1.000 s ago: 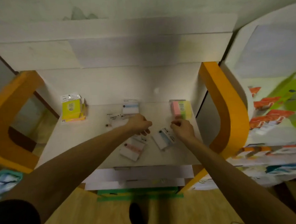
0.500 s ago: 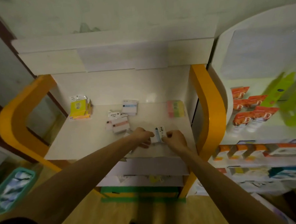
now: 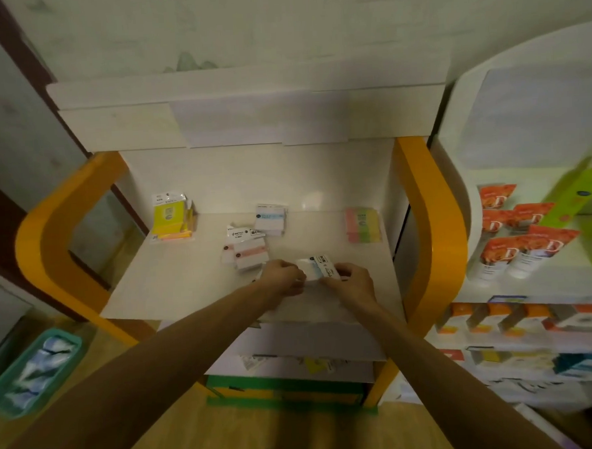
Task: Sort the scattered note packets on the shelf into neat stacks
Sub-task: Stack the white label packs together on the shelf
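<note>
Blue-striped packet (image 3: 316,269) — edges hidden | left hand (image 3: 283,276) pinches it | right hand (image 3: 354,283) grips it

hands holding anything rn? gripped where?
Both hold one blue-striped note packet near the shelf's front edge: left hand on its left end, right hand on its right end.

white shelf (image 3: 174,282), scattered note packets (image 3: 246,252), yellow packet (image 3: 169,215)
</note>
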